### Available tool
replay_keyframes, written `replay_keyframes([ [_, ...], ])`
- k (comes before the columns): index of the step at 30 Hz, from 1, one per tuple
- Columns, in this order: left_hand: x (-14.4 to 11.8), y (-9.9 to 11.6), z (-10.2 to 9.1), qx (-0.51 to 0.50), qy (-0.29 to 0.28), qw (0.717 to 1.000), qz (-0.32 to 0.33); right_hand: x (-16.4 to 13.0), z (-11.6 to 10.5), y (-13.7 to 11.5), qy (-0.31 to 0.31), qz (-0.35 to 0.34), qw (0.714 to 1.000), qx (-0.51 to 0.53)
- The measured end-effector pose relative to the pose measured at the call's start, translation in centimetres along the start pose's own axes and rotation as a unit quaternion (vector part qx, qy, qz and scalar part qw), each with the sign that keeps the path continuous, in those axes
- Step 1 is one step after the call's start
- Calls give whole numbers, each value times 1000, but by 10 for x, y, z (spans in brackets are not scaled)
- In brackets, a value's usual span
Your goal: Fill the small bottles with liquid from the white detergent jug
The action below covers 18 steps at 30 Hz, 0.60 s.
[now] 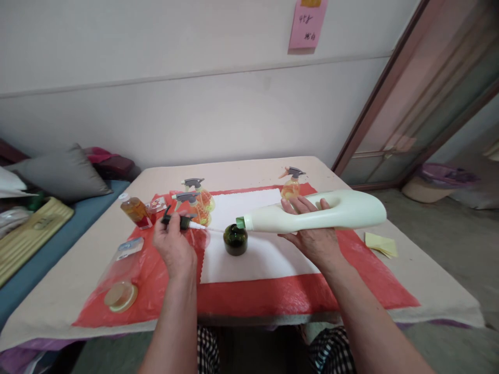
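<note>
In my right hand (pixel 312 228) lies a large pale green-white plastic jug (pixel 343 210), tipped nearly level. Its green spout (pixel 240 223) points left, right at the mouth of a small dark green bottle (pixel 235 241). That bottle stands upright on a white sheet; whether liquid is flowing I cannot tell. My left hand (pixel 175 241) is closed around a black pump head (pixel 180 222), whose white stem and thin tube reach right toward the bottle.
Spray bottles with orange patterns (pixel 200 208) stand behind my left hand, another spray bottle (pixel 291 187) at the back right. A bottle of amber liquid (pixel 136 210) and a round lidded jar (pixel 120 296) are on the left. Yellow paper notes (pixel 381 244) lie right, on the beige tablecloth (pixel 436 280).
</note>
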State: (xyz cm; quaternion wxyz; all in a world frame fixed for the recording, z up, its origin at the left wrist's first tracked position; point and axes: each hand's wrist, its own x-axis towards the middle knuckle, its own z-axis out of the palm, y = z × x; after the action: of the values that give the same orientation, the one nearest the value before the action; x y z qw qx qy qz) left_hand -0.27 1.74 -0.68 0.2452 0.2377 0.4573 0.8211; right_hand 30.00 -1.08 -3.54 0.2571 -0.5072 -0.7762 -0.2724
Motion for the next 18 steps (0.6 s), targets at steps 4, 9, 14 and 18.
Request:
replay_keyframes([
  [4, 0, -1, -1, 0, -1, 1000, 2, 0, 0, 0, 13, -2, 1000, 2],
  [9, 2, -1, -1, -10, 2, 1000, 4, 1, 0, 0, 21, -6, 1000, -3],
  [14, 2, -2, -1, -5, -1, 1000, 6, 1, 0, 0, 18, -4, 1000, -6],
  [18, 1, -1, -1, -4, 1, 1000, 7, 1, 0, 0, 18, -6, 1000, -8],
])
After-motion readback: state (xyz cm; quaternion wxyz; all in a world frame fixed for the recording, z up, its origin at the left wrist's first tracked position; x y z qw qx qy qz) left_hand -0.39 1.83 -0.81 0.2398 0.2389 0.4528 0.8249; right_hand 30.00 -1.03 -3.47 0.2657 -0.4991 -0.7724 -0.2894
